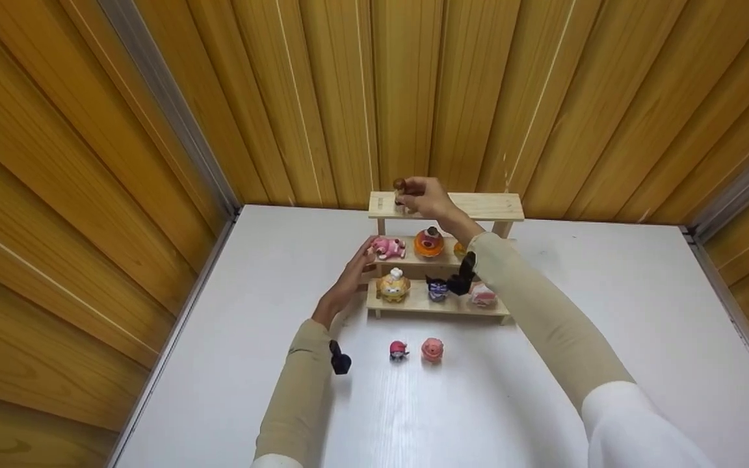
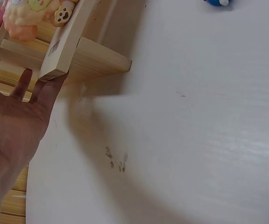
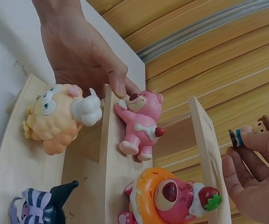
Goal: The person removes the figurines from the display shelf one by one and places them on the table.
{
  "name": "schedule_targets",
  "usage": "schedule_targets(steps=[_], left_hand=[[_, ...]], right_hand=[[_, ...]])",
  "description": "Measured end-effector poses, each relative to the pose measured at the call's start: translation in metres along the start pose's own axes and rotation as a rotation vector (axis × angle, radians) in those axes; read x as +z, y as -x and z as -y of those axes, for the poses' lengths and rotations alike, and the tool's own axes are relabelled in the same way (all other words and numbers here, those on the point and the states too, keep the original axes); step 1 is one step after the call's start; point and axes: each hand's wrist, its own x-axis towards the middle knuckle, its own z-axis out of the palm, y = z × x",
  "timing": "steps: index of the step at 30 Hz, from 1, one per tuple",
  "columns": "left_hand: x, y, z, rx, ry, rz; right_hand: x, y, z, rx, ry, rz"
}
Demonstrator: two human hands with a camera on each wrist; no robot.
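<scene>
My right hand (image 1: 432, 197) pinches a small brown-topped figurine (image 3: 264, 123) with a blue body and dark base, at the left end of the top tier. Whether its base touches the board cannot be told. My left hand (image 1: 348, 279) holds the left end of the three-tiered wooden display shelf (image 1: 439, 305), its thumb at the middle tier in the right wrist view. Near that thumb lies a pink bear figurine (image 3: 141, 123). Beside it sits a bear in an orange ring (image 1: 429, 244). A fluffy figurine with a white hat (image 1: 393, 286) stands on the bottom tier.
The bottom tier also bears a purple-and-black figurine (image 1: 437, 290) and a pink-and-white figurine (image 1: 482, 294). On the white table (image 1: 270, 273) in front stand a red-capped figurine (image 1: 398, 351) and a round pink figurine (image 1: 432, 350). Wood-panelled walls (image 1: 400, 97) surround the table.
</scene>
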Motion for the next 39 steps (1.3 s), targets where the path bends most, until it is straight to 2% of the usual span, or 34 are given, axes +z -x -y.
schedule_targets(steps=[16,22,28,39], left_hand=[[-0.003,-0.009,-0.004,0.023,0.011,0.004],[-0.007,-0.009,-0.004,0.0,-0.004,-0.009],[-0.011,-0.012,-0.008,0.007,-0.001,-0.014],[-0.009,-0.007,-0.012,-0.019,0.014,-0.044]], right_hand=[[-0.028,0.015,0.0,0.061,-0.025,0.001],[-0.033,0.024,0.002,0.04,-0.053,0.032],[-0.04,0.031,0.004,0.004,-0.062,0.033],[-0.047,0.056,0.007,-0.018,-0.064,0.055]])
